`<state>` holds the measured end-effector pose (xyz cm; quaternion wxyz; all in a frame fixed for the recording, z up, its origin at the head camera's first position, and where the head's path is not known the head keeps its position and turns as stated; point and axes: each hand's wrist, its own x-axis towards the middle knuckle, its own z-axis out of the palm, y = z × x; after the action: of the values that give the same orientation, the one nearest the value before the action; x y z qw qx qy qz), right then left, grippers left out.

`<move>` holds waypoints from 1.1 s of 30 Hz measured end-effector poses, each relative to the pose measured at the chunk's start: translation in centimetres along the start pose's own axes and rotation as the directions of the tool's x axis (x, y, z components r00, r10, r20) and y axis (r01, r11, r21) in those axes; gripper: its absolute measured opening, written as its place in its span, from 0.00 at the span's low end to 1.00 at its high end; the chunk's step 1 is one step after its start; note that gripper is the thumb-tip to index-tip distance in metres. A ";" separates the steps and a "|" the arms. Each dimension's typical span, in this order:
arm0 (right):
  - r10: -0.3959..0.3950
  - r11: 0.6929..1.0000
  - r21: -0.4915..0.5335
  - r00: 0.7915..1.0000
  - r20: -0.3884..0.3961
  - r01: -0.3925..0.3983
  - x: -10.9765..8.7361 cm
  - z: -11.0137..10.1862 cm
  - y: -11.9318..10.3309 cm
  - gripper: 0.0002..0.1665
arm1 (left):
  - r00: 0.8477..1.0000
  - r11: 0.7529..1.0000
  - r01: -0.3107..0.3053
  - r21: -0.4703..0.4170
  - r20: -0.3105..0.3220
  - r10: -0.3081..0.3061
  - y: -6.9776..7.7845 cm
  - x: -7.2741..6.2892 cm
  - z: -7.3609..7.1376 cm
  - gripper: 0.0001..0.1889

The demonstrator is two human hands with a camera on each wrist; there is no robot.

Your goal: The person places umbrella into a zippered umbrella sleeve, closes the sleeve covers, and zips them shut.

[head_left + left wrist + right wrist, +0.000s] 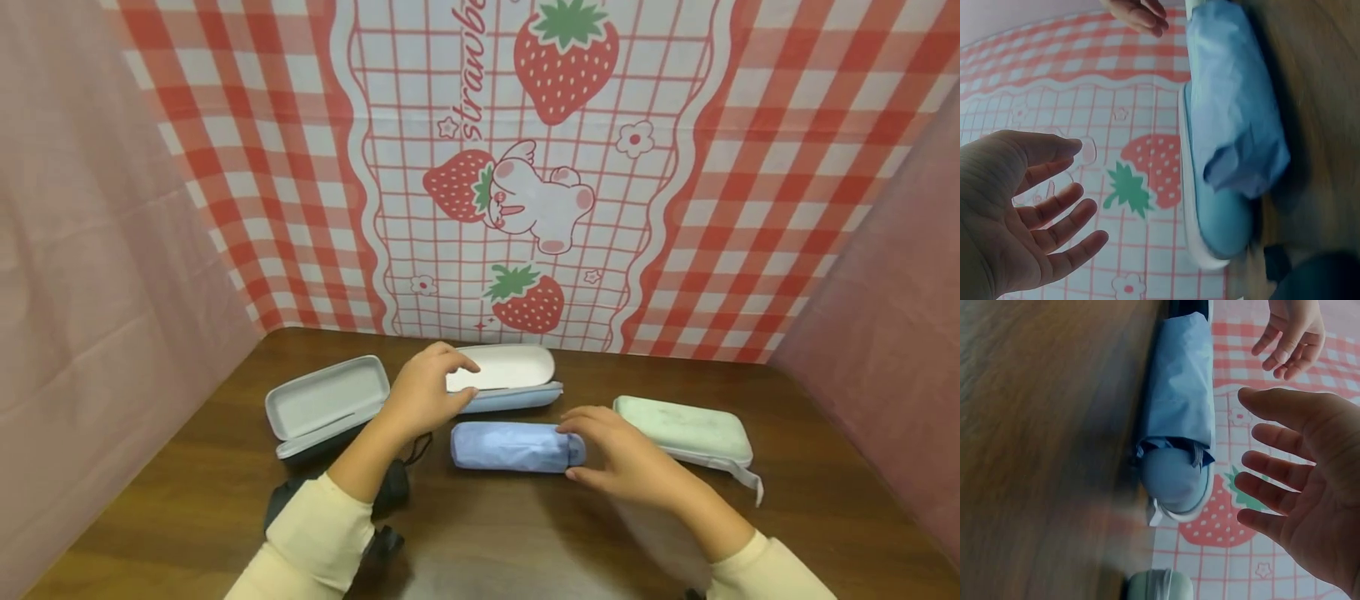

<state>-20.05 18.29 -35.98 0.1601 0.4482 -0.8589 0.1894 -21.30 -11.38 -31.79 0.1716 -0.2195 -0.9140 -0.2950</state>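
A folded light-blue umbrella lies sideways on the wooden table, its rounded handle end to the right. My right hand is at that handle end, thumb and fingers spread; in the right wrist view, the right hand holds nothing and a gap shows beside the umbrella. My left hand hovers by the open blue case with its white lining, behind the umbrella. Its fingers are loosely bent around nothing, as the left hand also shows in the left wrist view.
An open black case with grey lining stands at the left. Dark, partly hidden items lie under my left forearm. A closed pale-green case with a strap sits at the right. A checked strawberry cloth hangs behind the table.
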 end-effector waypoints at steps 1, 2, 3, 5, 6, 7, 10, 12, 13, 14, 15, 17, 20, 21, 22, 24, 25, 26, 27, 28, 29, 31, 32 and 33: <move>-0.002 1.000 0.002 1.000 0.007 0.002 0.2 0.1 0.0 0.28 | 1.000 1.000 0.008 0.004 0.004 -0.008 -0.2 0.1 -0.2 0.12; -0.004 1.000 0.003 1.000 0.013 0.004 0.4 0.1 0.0 0.28 | 1.000 1.000 0.014 0.008 0.012 -0.014 -0.3 0.3 -0.4 0.12; -0.006 1.000 0.002 1.000 0.021 0.006 0.6 0.2 0.0 0.28 | 1.000 1.000 0.016 0.013 0.017 -0.016 -0.5 0.5 -0.6 0.12; -0.009 1.000 0.000 0.999 0.039 0.009 1.0 0.2 0.1 0.28 | 0.999 1.000 0.018 0.015 0.039 -0.019 -0.9 0.9 -1.0 0.12; -0.006 1.000 0.001 0.999 0.052 0.006 1.2 0.2 0.0 0.27 | 0.999 1.000 0.018 0.013 0.050 -0.018 -1.1 1.2 -1.2 0.12; 0.002 1.000 0.004 0.998 0.069 -0.002 1.5 0.2 0.0 0.27 | 0.998 1.000 0.014 0.011 0.060 -0.015 -1.3 1.6 -1.4 0.13; 0.028 0.999 0.013 0.990 0.140 -0.030 2.2 0.3 -0.2 0.27 | 0.995 1.000 0.017 -0.004 0.097 -0.016 -1.8 2.5 -1.8 0.13; 0.046 0.999 0.013 0.981 0.188 -0.049 2.6 0.4 -0.3 0.28 | 0.992 0.999 0.031 -0.016 0.124 -0.029 -2.1 3.1 -1.9 0.12; 0.050 0.999 0.010 0.977 0.208 -0.053 2.8 0.5 -0.3 0.28 | 0.990 0.999 0.039 -0.018 0.137 -0.036 -2.3 3.3 -1.9 0.12; 0.052 0.999 0.004 0.973 0.224 -0.054 3.0 0.6 -0.3 0.28 | 0.988 0.998 0.050 -0.024 0.149 -0.046 -2.5 3.6 -1.9 0.12; 0.054 0.999 -0.004 0.971 0.234 -0.054 3.1 0.7 -0.3 0.29 | 0.986 0.998 0.059 -0.031 0.159 -0.053 -2.7 3.9 -1.9 0.12; 0.055 0.998 -0.019 0.967 0.248 -0.052 3.4 0.9 -0.4 0.28 | 0.983 0.997 0.068 -0.042 0.175 -0.060 -3.2 4.4 -1.8 0.11; 0.051 0.999 -0.031 0.964 0.261 -0.044 3.6 1.3 -0.4 0.28 | 0.981 0.996 0.071 -0.052 0.185 -0.061 -4.1 5.1 -1.3 0.10; 0.050 0.999 -0.033 0.963 0.265 -0.043 3.7 1.4 -0.3 0.29 | 0.980 0.995 0.078 -0.056 0.188 -0.066 -4.4 5.3 -1.1 0.10; 0.050 0.999 -0.034 0.962 0.269 -0.042 3.8 1.6 -0.4 0.29 | 0.979 0.995 0.082 -0.056 0.190 -0.070 -4.7 5.5 -1.0 0.10; 0.051 0.998 -0.038 0.960 0.275 -0.043 3.9 1.9 -0.3 0.29 | 0.978 0.993 0.101 -0.056 0.190 -0.089 -5.2 6.0 -0.5 0.10; 0.057 0.998 -0.042 0.959 0.278 -0.047 4.0 2.0 -0.3 0.29 | 0.976 0.992 0.114 -0.058 0.191 -0.101 -5.4 6.2 -0.3 0.10; 0.062 0.998 -0.046 0.958 0.280 -0.051 4.1 2.1 -0.3 0.30 | 0.975 0.991 0.126 -0.055 0.193 -0.113 -5.5 6.4 -0.2 0.11; 0.067 0.997 -0.050 0.957 0.282 -0.055 4.2 2.3 -0.3 0.30 | 0.972 0.989 0.139 -0.056 0.196 -0.126 -5.7 6.6 -0.1 0.10; 0.070 0.997 -0.052 0.956 0.284 -0.057 4.3 2.4 -0.3 0.30 | 0.970 0.988 0.146 -0.053 0.203 -0.132 -5.8 6.8 0.1 0.11; 0.075 0.996 -0.057 0.956 0.285 -0.061 4.3 2.5 -0.3 0.30 | 0.967 0.987 0.152 -0.050 0.216 -0.138 -6.0 7.1 0.2 0.11; 0.081 0.996 -0.070 0.956 0.283 -0.064 4.5 2.6 -0.2 0.31 | 0.959 0.988 0.149 -0.044 0.249 -0.133 -6.3 7.6 0.5 0.11; 0.084 0.995 -0.076 0.956 0.282 -0.065 4.5 2.7 -0.1 0.31 | 0.955 0.989 0.143 -0.040 0.266 -0.127 -6.6 7.8 0.6 0.11; 0.086 0.994 -0.083 0.956 0.280 -0.065 4.5 2.8 -0.1 0.31 | 0.951 0.989 0.143 -0.042 0.283 -0.125 -6.8 8.0 0.8 0.12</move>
<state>-22.75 13.69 -36.45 0.0447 0.4312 -0.8958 0.0978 -31.58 -13.42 -32.02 0.0134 -0.2016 -0.9323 -0.3001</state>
